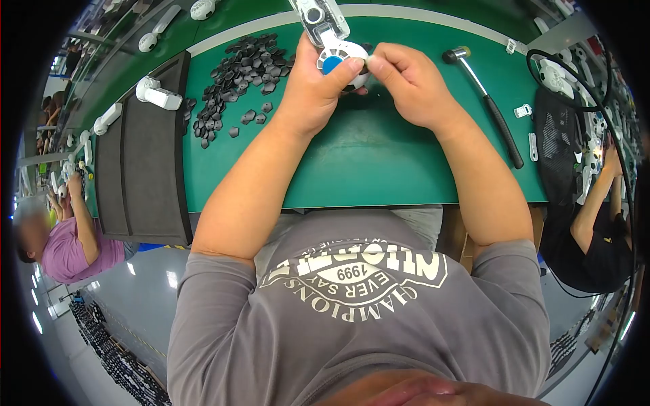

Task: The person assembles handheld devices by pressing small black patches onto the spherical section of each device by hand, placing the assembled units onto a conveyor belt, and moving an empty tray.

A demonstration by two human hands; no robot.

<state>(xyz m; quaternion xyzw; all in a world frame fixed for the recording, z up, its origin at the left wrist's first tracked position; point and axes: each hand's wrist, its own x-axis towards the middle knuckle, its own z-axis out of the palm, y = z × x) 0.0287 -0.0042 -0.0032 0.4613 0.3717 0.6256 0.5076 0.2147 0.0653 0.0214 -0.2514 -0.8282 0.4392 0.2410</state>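
Observation:
At the top centre, my left hand (313,91) is wrapped round a white device (332,34) with a round end and a blue disc (332,64) on it. The fingers of my right hand (409,84) are pinched at the right edge of the round end, where what they hold, if anything, is too small to tell. Left of my left hand, many small dark pentagonal pieces (233,81) lie in a loose pile on the green mat (379,169).
A hammer (497,118) lies right of my right arm. Small white parts (523,110) are near the mat's right edge. A dark tray (152,162) with a white device (159,95) stands left. Co-workers (74,247) (599,237) sit at both sides.

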